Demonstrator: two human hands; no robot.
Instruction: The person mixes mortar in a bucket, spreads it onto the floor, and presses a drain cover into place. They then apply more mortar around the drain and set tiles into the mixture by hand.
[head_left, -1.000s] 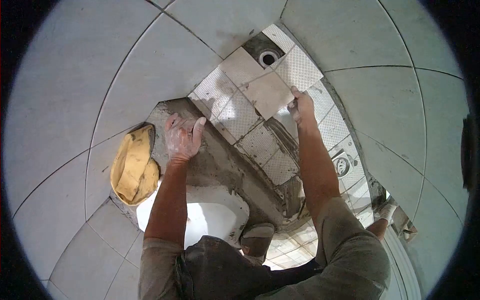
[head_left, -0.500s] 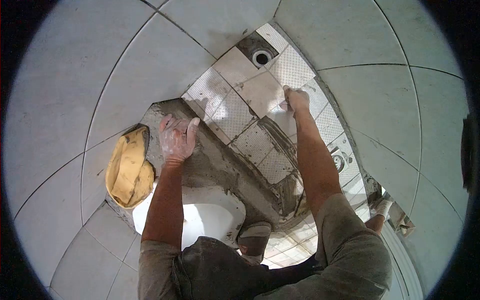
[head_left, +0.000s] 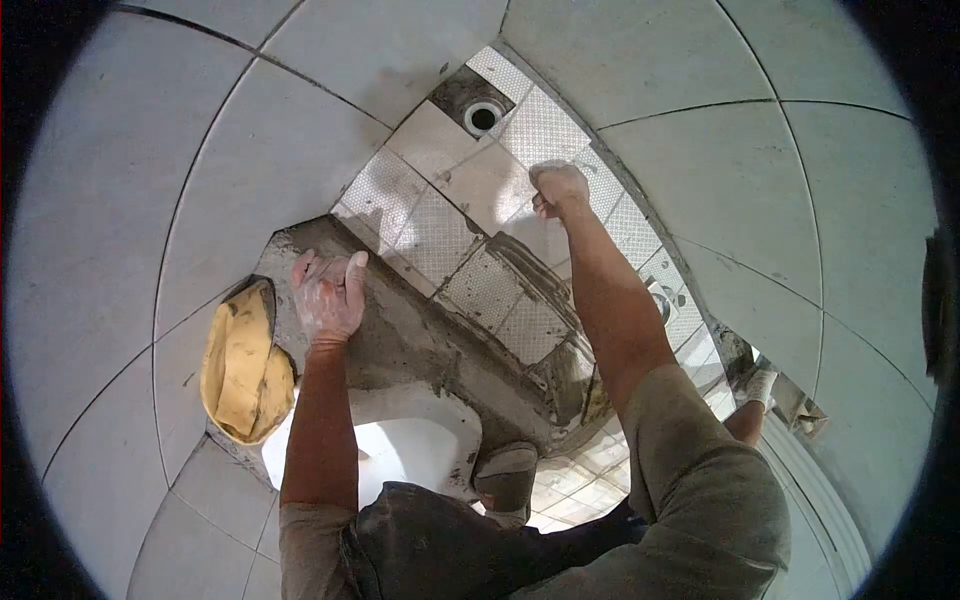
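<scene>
My right hand (head_left: 558,188) is closed over the patterned floor tiles, fingers curled under. What it may hold is hidden beneath it. Below the fingers are a smooth tile (head_left: 535,235) and textured white tiles (head_left: 540,125). My left hand (head_left: 330,297), coated in pale dust, is open with its thumb apart, above the grey mortar ledge (head_left: 400,335). To its left lies a yellow, dirt-smeared flexible container (head_left: 245,370). A white ceramic pan (head_left: 430,435) shows below the left hand, partly behind my forearm.
A round drain pipe (head_left: 482,118) opens in an untiled corner. Large grey wall tiles (head_left: 270,150) close in on both sides. A metal floor drain (head_left: 660,300) is partly hidden by my right arm. My shoe (head_left: 508,465) stands beside the pan. Mortar smears (head_left: 540,270) streak some tiles.
The whole view has shifted, so the floor and drain appear further left. My right hand stays over nearly the same tiles, its fist turned slightly. My left hand keeps its pose above the ledge.
</scene>
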